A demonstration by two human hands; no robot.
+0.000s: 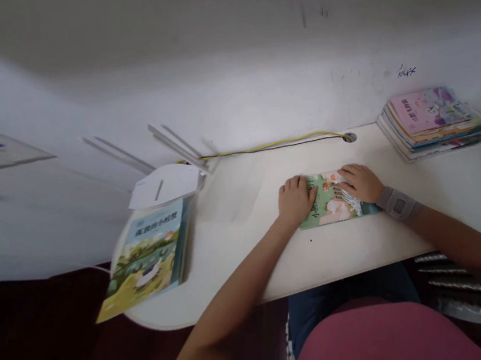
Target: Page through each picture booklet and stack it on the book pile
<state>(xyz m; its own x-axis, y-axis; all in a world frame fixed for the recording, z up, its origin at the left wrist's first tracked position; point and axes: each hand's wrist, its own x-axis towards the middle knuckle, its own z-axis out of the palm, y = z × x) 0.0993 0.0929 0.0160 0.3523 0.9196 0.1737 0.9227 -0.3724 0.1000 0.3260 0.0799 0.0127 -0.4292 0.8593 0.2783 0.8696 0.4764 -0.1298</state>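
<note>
A picture book (333, 203) with a green and pink illustrated cover lies flat on the white desk, turned sideways to me. My left hand (296, 199) is at its left edge, fingers bent and thumb on the cover. Across the right part of the cover rests my right hand (361, 182), its fingers stretched out and pointing left. A grey band (399, 204) wraps my right wrist. The hands hide both ends of the cover.
At the left, picture books (148, 255) jut past the curved edge of the desk (233, 262), beside a white router (166, 184) with antennas. Yellow and black cables (271, 144) run along the wall to a hole. A book stack (435, 121) stands back right.
</note>
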